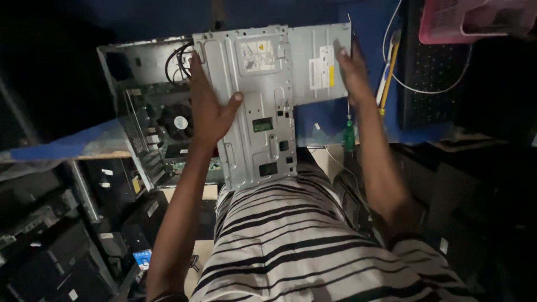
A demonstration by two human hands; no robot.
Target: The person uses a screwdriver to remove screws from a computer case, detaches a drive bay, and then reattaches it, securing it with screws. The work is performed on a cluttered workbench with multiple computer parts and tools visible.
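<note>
An open desktop computer case (pixel 140 112) lies on a blue table (pixel 84 142), its fan and green board exposed. A grey metal drive cage panel (pixel 263 106) sits over the case's right side, with a silver optical drive (pixel 319 64) fixed at its far end. My left hand (pixel 207 109) presses flat on the panel's left edge, thumb spread across the metal. My right hand (pixel 349 70) grips the drive's right edge. A green-handled screwdriver (pixel 349 134) stands just below my right wrist.
A black keyboard (pixel 430 67) lies at the right with a white cable across it, and a pink plastic basket (pixel 470 19) sits above it. A yellow-handled tool (pixel 389 72) lies beside the drive. Stacked dark computer cases (pixel 50 246) fill the floor at lower left.
</note>
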